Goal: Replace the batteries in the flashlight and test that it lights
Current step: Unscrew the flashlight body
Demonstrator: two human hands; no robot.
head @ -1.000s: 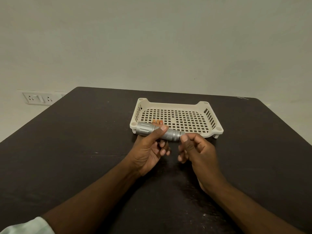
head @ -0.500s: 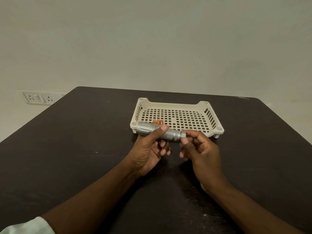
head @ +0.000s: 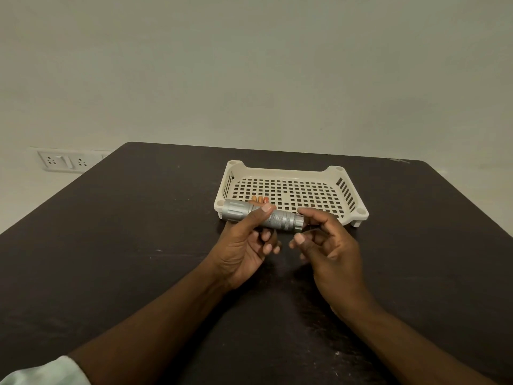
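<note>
A silver flashlight (head: 280, 218) lies level in my left hand (head: 244, 245), which is shut around its knurled body, thumb on top. Its wide head points left and its tail cap points right. My right hand (head: 330, 251) is just right of the tail cap with the fingers apart. The forefinger reaches over the tail end and the thumb hangs below it, off the metal. Behind the flashlight, orange batteries (head: 259, 199) lie in the near left corner of a cream slotted tray (head: 283, 171); the flashlight hides most of them.
The tray stands at the middle back of a dark table (head: 111, 245). A wall socket plate (head: 62, 161) sits beyond the table's left edge. A pale wall rises behind.
My right hand's thumb and fingers have come off the tail cap and spread apart. My left hand and the flashlight have stayed where they were.
</note>
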